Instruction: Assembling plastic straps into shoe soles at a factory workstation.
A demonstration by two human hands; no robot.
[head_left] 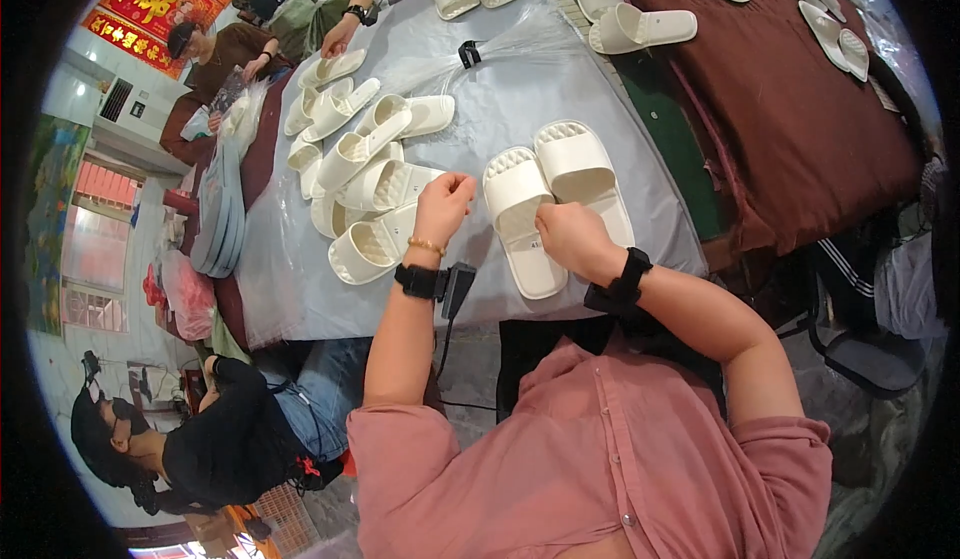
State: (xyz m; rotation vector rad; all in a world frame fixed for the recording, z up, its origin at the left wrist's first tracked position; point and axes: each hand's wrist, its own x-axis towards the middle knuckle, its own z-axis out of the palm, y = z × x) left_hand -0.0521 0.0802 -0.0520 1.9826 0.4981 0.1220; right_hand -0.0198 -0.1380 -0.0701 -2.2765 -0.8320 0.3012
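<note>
A pair of cream slippers lies side by side in front of me on the plastic-covered table: the left slipper (518, 177) and the right slipper (578, 151). Over the left slipper's insole, just below its strap, is my right hand (578, 242). Its fingers are bent and closed; whatever they may pinch is hidden. My left hand (443, 207) hovers left of the pair, fingers curled together, and I cannot make out anything in them. Beside it a cream slipper (362, 251) rests at the near end of a loose pile. Both wrists wear black bands.
A clear plastic bundle with a black clip (469, 54) lies mid-table. More slippers (640, 29) sit at the far right, beside a brown-covered table (790, 149). Across the table, another person's hand (341, 35) touches the pile. A person in black (225, 429) is at my left.
</note>
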